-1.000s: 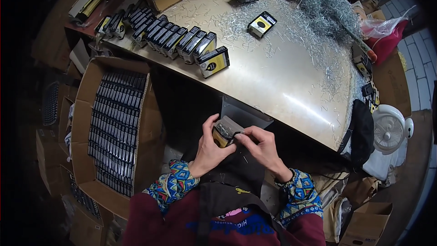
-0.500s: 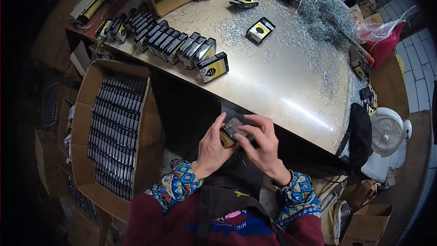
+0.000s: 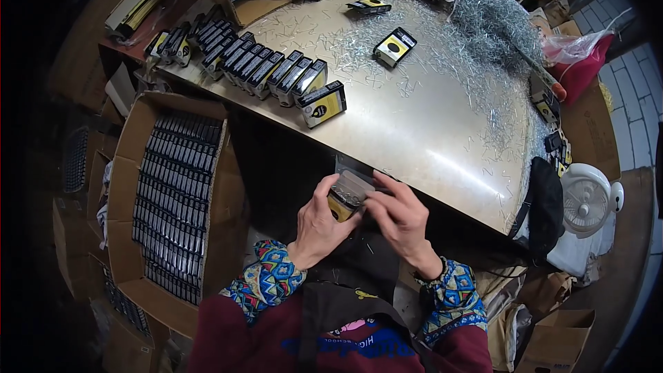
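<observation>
Over my lap, at the table's near edge, my left hand point(image 3: 316, 224) grips a small plastic box point(image 3: 341, 208) with a yellow and black front. Its clear lid point(image 3: 353, 184) is raised, and thin bits of metal wire show in its mouth. My right hand point(image 3: 402, 220) is at the box's right edge, with thumb and fingers bent together against it; its exact hold is partly hidden. Up on the table, a row of similar boxes point(image 3: 266, 72) stands on edge along the left side. The nearest of these boxes point(image 3: 323, 104) turns its yellow label toward me.
Bent wire pieces point(image 3: 494, 31) form a heap at the table's point(image 3: 414, 121) far right, with loose ones scattered around. One box point(image 3: 395, 47) lies mid-table. A carton point(image 3: 219, 228) packed with rows of boxes stands on my left. A white fan point(image 3: 587, 200) is on the right.
My right fingers have drawn back from over the box to its right edge. The clear lid and the wire inside now show more plainly. My left hand keeps its hold.
</observation>
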The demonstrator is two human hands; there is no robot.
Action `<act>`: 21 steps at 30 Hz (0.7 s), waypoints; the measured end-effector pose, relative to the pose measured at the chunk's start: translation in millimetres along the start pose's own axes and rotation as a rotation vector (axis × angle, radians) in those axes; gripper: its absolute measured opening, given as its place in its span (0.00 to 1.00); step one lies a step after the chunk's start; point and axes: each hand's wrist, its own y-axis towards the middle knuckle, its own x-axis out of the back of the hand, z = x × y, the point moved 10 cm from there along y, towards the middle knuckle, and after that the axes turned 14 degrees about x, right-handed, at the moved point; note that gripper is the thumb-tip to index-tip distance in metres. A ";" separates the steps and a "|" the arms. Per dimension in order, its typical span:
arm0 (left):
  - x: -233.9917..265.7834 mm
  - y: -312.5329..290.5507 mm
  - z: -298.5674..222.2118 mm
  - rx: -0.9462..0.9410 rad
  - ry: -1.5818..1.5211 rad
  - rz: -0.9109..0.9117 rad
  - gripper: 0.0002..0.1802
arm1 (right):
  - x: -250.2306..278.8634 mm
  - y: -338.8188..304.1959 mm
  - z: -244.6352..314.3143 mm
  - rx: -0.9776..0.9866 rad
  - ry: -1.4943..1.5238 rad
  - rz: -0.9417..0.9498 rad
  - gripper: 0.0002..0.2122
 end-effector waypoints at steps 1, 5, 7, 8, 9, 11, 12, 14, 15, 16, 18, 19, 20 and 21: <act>-2.5 -0.6 -0.8 -0.020 0.018 0.014 0.44 | -3.8 1.4 6.3 0.028 -0.029 0.021 0.12; -16.6 1.8 -3.8 -0.059 0.133 0.118 0.45 | -15.3 -12.2 5.4 -0.035 0.060 0.006 0.12; -12.6 4.7 -2.2 0.027 0.082 0.094 0.43 | -19.9 -21.5 -12.8 -0.304 0.281 -0.056 0.12; -7.9 6.7 -0.2 0.111 0.031 0.068 0.41 | -20.3 -23.1 -14.2 -0.302 0.282 -0.058 0.12; -7.5 8.5 -3.2 0.126 0.041 0.068 0.38 | -23.8 -30.9 -24.8 -0.394 0.362 -0.087 0.12; -13.6 7.9 -3.3 0.085 0.104 0.076 0.38 | -22.9 -31.5 -26.5 -0.510 0.390 -0.156 0.11; -17.2 7.1 -4.8 0.046 0.165 0.085 0.38 | -22.6 -30.2 -26.2 -0.509 0.391 -0.157 0.11; -17.8 5.1 -6.8 0.041 0.174 0.092 0.38 | -27.7 -39.4 -35.5 -0.662 0.458 -0.158 0.10; -18.8 4.2 -8.2 0.037 0.182 0.099 0.37 | -27.1 -38.8 -34.9 -0.662 0.458 -0.161 0.10; -19.5 4.5 -8.6 0.036 0.182 0.101 0.37 | -25.8 -37.7 -34.1 -0.656 0.471 -0.189 0.10; -17.6 4.1 -12.0 -0.017 0.174 0.072 0.36 | -24.4 -36.3 -34.2 -0.651 0.485 -0.218 0.09; -17.9 4.0 -10.6 -0.016 0.175 0.073 0.36 | -24.7 -35.7 -35.2 -0.658 0.511 -0.229 0.09; -17.5 4.3 -10.5 -0.030 0.177 0.060 0.35 | -24.9 -35.8 -36.4 -0.666 0.536 -0.243 0.09; -16.8 4.5 -11.1 -0.044 0.179 0.047 0.34 | -27.0 -36.9 -36.3 -0.667 0.536 -0.244 0.09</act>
